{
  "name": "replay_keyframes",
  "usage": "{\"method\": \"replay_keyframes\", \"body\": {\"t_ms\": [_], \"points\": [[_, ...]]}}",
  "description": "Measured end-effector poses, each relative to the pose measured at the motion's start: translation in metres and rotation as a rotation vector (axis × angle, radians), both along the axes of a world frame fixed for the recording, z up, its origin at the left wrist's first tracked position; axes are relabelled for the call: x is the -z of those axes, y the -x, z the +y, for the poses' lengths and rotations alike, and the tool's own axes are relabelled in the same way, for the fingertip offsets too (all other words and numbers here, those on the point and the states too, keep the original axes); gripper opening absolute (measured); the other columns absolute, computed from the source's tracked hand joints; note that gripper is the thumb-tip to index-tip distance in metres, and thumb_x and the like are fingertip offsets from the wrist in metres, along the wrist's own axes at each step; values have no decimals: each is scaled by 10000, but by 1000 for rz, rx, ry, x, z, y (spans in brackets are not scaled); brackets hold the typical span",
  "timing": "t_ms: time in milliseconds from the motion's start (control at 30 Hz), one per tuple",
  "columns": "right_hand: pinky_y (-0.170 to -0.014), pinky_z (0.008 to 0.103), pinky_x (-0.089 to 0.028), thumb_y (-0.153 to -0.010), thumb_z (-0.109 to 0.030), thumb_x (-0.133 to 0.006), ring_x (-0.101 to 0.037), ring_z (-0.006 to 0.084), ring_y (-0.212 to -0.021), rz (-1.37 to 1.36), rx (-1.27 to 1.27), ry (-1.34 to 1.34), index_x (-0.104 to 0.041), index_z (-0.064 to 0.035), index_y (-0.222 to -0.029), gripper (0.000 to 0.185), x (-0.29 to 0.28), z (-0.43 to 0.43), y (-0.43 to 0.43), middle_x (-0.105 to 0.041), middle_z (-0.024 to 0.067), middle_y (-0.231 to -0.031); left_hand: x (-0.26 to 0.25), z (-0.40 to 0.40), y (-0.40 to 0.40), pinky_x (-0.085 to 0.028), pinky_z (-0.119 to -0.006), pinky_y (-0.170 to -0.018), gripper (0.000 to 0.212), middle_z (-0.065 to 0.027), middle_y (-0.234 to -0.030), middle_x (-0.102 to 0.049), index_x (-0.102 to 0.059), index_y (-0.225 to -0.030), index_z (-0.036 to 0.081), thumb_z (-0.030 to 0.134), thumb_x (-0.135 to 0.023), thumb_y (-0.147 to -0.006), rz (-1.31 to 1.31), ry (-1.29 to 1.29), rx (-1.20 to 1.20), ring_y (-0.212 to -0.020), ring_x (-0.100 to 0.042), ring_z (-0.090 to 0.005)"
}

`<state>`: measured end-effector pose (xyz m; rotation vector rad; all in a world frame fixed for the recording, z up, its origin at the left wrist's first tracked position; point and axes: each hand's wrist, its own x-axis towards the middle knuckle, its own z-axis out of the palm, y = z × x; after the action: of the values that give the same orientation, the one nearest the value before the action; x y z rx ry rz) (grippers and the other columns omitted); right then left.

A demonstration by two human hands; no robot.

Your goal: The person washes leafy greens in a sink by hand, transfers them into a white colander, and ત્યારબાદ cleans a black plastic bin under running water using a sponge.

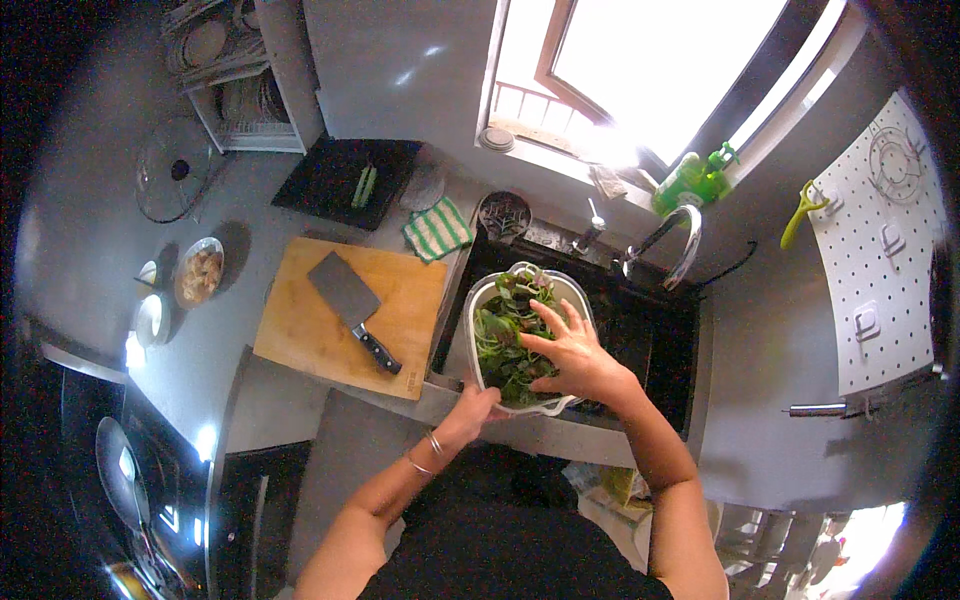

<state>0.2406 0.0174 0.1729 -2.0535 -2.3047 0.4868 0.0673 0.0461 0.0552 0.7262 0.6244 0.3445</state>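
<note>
My left hand [477,409] grips the near rim of a white plastic basin [474,360], with part of its fingers hidden beneath it. Leafy greens [499,322] fill the basin, which is over the left part of a dark sink. My right hand [577,356] is spread over the greens, its fingers apart with the tips at the leaves; it does not visibly grasp any. Left of the basin, a cleaver [349,292] with a black handle lies flat on a wooden cutting board [300,345].
A chrome faucet [686,247] rises behind the dark sink [679,375]. A striped cloth [439,230] and a black board [319,184] lie behind the cutting board. Left stand a bowl of food [201,274] and small bowls. A green pump bottle [690,184] stands by the window.
</note>
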Motion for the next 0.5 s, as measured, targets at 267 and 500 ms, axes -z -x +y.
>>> {"method": "replay_keyframes", "body": {"t_ms": [267, 500], "points": [[-943, 447, -277, -803, -359, -503, -306, 318, -1190, -5, 202, -403, -470, -50, -1137, 457, 60, 30, 5, -381, 157, -1243, 4, -13, -3, -517, -340, -660, 628, -70, -1174, -420, -173, -1293, 160, -6, -394, -728, 61, -72, -125, -975, -507, -187], [-800, 443, -367, -772, -350, -527, -443, 274, -996, 13, 256, -99, -547, -77, -962, 333, 94, 35, 5, -498, 126, -1004, 20, -23, -1, -530, -365, -658, 600, -124, -1118, -429, -159, -1260, 118, -25, -377, -720, 179, -64, -97, -959, -537, -259]]}}
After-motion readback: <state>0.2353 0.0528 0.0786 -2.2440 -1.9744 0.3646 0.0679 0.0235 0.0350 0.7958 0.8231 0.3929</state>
